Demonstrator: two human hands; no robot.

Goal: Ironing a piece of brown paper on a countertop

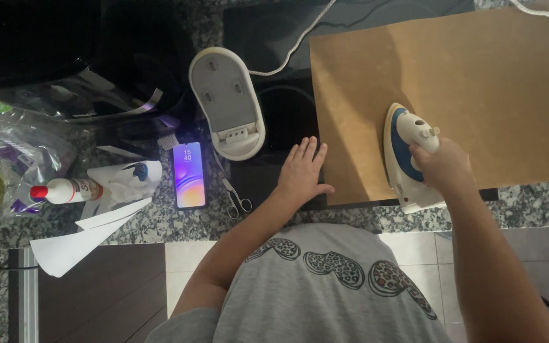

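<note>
At right of centre the right hand clenched the handle of a white-and-blue iron pressing the brown paper sheet, while the left hand, gripping nothing, lay flat pinning its left edge against sliding.

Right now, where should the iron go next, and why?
Probably a slow slide up and right across the brown paper. The right hand has the iron at its lower left, much paper lies beyond, and the left hand pins the edge.
</note>
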